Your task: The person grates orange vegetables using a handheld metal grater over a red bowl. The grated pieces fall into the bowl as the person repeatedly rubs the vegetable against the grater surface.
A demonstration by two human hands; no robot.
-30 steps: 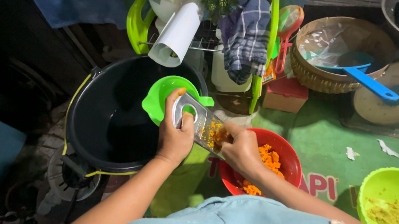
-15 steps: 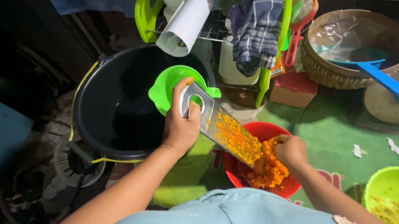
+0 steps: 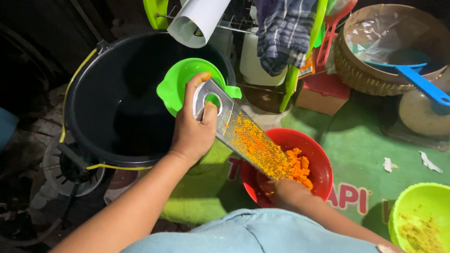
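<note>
- The left hand is wrapped around the upper end of a flat, perforated steel grater, thumb laid along its edge and fingers curled behind it, holding it tilted.
- The grater slopes down to the right, its lower end over a round red plastic bowl; orange shreds cling to its face.
- The right hand lies at the near rim of the red bowl, under the grater's low end. Only its back shows, so I cannot tell whether it is closed on anything.
- Grated orange pulp is heaped inside the red bowl, touching the grater's tip.
- The red bowl stands on a bench covered with a green printed cloth.
- Just behind the left hand, a small bright green plastic scoop bowl sits at the rim of a large black bucket, which stands left of the bench.
- At the bench's right edge is a lime green bowl with yellowish scraps in it, well apart from the red one.
- Further back, a woven basket holds a blue-handled utensil.
</note>
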